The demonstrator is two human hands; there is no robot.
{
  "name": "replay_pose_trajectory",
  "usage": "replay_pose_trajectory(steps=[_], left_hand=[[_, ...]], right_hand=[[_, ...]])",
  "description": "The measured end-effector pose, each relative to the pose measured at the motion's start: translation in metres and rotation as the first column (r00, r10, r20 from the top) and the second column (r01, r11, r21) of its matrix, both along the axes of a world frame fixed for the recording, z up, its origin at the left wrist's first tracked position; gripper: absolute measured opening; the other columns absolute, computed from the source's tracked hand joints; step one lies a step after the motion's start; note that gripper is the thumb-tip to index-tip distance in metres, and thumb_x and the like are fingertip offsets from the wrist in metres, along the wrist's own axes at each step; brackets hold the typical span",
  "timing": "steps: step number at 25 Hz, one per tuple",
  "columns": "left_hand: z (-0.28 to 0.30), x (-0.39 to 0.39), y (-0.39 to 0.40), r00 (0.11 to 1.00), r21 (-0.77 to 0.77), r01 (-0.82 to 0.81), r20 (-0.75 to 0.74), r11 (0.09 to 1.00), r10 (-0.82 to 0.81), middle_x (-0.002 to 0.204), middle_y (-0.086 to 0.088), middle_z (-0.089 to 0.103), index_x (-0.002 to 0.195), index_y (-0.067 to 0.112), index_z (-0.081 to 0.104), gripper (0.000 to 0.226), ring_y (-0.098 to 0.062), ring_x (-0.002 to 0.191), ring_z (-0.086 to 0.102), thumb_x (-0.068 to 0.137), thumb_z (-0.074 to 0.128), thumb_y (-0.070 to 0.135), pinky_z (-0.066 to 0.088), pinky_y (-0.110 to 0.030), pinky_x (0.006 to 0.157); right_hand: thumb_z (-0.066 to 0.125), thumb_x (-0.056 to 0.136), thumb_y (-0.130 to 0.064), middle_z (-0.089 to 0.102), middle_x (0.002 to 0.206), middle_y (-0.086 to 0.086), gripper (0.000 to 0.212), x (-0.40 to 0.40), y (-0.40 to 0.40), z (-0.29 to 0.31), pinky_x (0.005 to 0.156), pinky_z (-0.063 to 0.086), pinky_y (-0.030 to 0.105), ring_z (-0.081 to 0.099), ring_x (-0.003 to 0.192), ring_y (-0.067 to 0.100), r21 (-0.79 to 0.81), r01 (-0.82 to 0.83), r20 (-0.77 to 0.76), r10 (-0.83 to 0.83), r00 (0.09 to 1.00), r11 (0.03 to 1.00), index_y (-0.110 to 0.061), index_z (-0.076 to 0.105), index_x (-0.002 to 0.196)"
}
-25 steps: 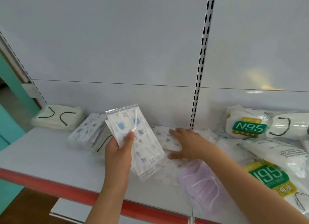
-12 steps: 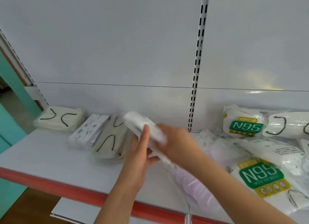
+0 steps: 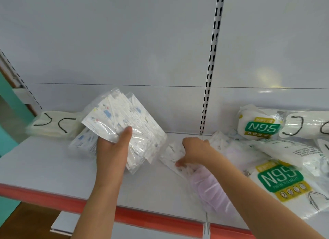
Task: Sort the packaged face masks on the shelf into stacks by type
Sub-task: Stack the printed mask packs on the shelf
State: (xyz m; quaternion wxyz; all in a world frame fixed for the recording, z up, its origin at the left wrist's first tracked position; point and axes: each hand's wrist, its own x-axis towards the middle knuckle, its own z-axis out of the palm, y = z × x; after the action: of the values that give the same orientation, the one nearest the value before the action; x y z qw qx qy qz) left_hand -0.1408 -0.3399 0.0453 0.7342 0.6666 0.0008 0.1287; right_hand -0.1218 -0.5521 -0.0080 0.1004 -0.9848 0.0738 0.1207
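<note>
Left hand (image 3: pixel 112 149): has lifted a thicker fan of printed mask packs (image 3: pixel 124 124), thumb on top.
Right hand (image 3: pixel 193 152): left that bundle, now pinches another printed pack (image 3: pixel 171 154) on the shelf (image 3: pixel 44 167).

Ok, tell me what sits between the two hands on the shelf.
In the head view, only bare shelf lies between the left hand, gripping the printed mask packs, and the right hand.
</note>
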Motion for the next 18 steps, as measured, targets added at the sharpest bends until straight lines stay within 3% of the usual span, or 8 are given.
replay_pose_trajectory(steps=[3,6,8,9,12,15,16,18], left_hand=[[0.004,0.005,0.005,0.999,0.065,0.042,-0.013,0.997,-0.041,0.115,0.017,0.072,0.116,0.037,0.065,0.030,-0.001,0.110,0.066,0.094,0.069,0.017,0.050,-0.030,0.098],[0.008,0.017,0.004,1.000,0.029,0.022,-0.021,0.999,-0.021,0.112,0.014,0.074,0.116,0.033,0.067,0.028,-0.003,0.106,0.069,0.094,0.069,0.015,0.053,-0.033,0.097],[0.009,0.022,-0.008,0.985,-0.114,0.148,-0.068,0.982,-0.156,0.113,0.007,0.076,0.123,0.024,0.067,0.030,-0.011,0.106,0.072,0.094,0.069,0.016,0.055,-0.038,0.096],[0.010,0.023,-0.018,0.956,-0.195,0.247,-0.107,0.949,-0.271,0.112,0.005,0.077,0.123,0.022,0.067,0.029,-0.013,0.104,0.073,0.094,0.069,0.019,0.056,-0.037,0.093],[0.001,0.019,-0.044,0.812,-0.165,0.514,-0.223,0.842,-0.540,0.105,-0.001,0.079,0.114,0.021,0.072,0.026,-0.019,0.100,0.075,0.087,0.072,0.024,0.058,-0.036,0.085],[-0.020,0.029,-0.042,0.833,-0.105,0.462,-0.289,0.881,-0.472,0.104,-0.002,0.079,0.105,0.024,0.073,0.026,-0.022,0.096,0.076,0.089,0.072,0.003,0.058,-0.038,0.083],[-0.025,0.035,-0.038,0.861,-0.093,0.405,-0.297,0.910,-0.414,0.103,-0.001,0.079,0.105,0.024,0.074,0.028,-0.022,0.097,0.075,0.088,0.072,0.002,0.058,-0.039,0.084],[-0.029,0.044,-0.033,0.886,-0.067,0.352,-0.297,0.934,-0.356,0.105,0.002,0.078,0.112,0.021,0.072,0.030,-0.020,0.100,0.074,0.087,0.075,0.006,0.058,-0.044,0.091]], right_hand=[[0.082,0.074,-0.042,0.054,0.066,-0.003,0.038,0.005,-0.013,0.017,0.067,0.038,0.032,0.053,0.070,0.019,0.439,0.041,0.180,-0.133,0.975,0.898,-0.018,0.053,0.068],[0.078,0.081,-0.035,0.074,0.077,0.004,0.025,-0.014,-0.032,0.066,0.065,0.055,0.032,0.068,0.070,0.012,0.885,-0.114,0.374,-0.543,0.752,0.451,-0.011,0.072,0.086],[0.074,0.084,-0.023,0.076,0.080,0.000,0.014,-0.025,-0.027,0.089,0.069,0.058,0.029,0.071,0.074,0.012,0.942,-0.276,0.336,-0.549,0.766,0.191,-0.012,0.071,0.091],[0.075,0.083,-0.020,0.074,0.076,-0.002,0.009,-0.027,-0.017,0.093,0.066,0.056,0.027,0.069,0.070,0.011,0.930,-0.274,0.363,-0.487,0.794,0.246,-0.013,0.071,0.086],[0.079,0.082,-0.024,0.064,0.060,-0.011,0.018,-0.018,0.018,0.069,0.056,0.045,0.020,0.054,0.055,-0.001,0.751,-0.120,0.474,-0.404,0.782,0.649,-0.016,0.066,0.072],[0.060,0.095,-0.039,0.066,0.091,-0.010,0.021,-0.037,0.013,0.037,0.068,0.046,0.019,0.060,0.078,0.001,0.625,0.005,0.618,-0.498,0.608,0.781,-0.020,0.068,0.100],[0.052,0.097,-0.045,0.065,0.102,-0.010,0.028,-0.055,0.006,0.024,0.073,0.049,0.022,0.060,0.087,0.002,0.525,0.003,0.669,-0.415,0.617,0.851,-0.024,0.066,0.108],[0.043,0.098,-0.055,0.064,0.109,-0.012,0.039,-0.095,-0.008,-0.006,0.081,0.050,0.030,0.059,0.098,0.007,0.204,-0.092,0.626,-0.058,0.778,0.975,-0.029,0.068,0.110]])
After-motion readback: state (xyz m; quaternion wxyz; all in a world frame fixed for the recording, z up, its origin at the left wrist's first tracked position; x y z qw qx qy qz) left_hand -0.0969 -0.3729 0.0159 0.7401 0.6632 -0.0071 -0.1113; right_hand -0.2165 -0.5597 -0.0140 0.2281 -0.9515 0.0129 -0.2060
